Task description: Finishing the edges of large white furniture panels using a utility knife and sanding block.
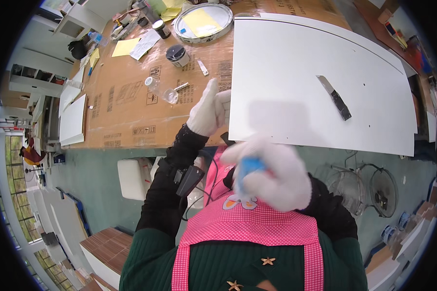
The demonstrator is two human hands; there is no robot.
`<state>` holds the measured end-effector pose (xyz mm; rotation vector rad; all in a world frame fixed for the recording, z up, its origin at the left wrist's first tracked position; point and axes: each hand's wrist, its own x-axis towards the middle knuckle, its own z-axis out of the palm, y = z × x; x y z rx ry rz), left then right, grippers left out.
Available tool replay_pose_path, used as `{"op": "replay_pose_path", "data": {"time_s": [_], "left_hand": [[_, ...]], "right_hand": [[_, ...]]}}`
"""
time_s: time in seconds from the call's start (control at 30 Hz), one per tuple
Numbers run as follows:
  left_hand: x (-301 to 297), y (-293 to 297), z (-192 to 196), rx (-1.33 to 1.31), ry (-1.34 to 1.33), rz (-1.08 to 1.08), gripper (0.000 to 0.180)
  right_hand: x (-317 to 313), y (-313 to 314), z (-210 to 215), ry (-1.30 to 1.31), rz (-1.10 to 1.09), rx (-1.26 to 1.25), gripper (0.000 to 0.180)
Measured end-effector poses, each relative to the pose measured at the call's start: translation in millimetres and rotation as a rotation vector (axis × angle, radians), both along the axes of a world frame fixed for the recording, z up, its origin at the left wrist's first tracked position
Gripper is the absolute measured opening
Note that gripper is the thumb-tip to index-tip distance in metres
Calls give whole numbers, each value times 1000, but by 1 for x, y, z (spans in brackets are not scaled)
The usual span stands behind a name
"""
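Observation:
My left hand, in a white knit glove, is beside the left edge of a large white panel. Its fingers are stretched out and apart, with the tips close to that edge; whether they touch it I cannot tell. Just in front of the panel's near edge, my right hand, also gloved in white, is smeared by motion. Its fingers close around a small blue object, too blurred to name. A utility knife with a black handle and its blade out lies on the panel's right half.
Cardboard covers the table. On it are a clear bottle, a dark-lidded jar, a small white strip and a round tin lid bearing yellow paper. A white stool and a wire-guarded fan stand below.

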<state>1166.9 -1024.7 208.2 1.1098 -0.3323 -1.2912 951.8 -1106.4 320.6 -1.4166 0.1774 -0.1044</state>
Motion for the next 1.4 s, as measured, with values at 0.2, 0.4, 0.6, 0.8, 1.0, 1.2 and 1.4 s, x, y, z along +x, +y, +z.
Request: {"op": "replay_pose_path", "data": {"time_s": [0.2,0.4,0.6,0.8,1.0,1.2,1.4], "left_hand": [[-7,30,18,-149,-284,132,72],[-44,50,129,-295,-1503,-33,71],[-85,45,175,257,-1319,-165,51],[-75,85,132,48,-714,279,36],[-50,103,73,-222,-102,371,44],[-55,71,55,24,9,105,48],[-57,56,44,45,16,-42,41]], "right_hand": [[2,-28,0,59,-297,-255,23],[23,-20,-1,-176,-135,-509,26],[16,-23,28,-259,-37,-1042,30],[-19,-114,18,172,-569,-1523,21],[-16,-134,-4,253,-498,-1268,18],[17,-79,0,80,-227,-973,27],[32,-63,-4,-123,-44,-1026,28]]}}
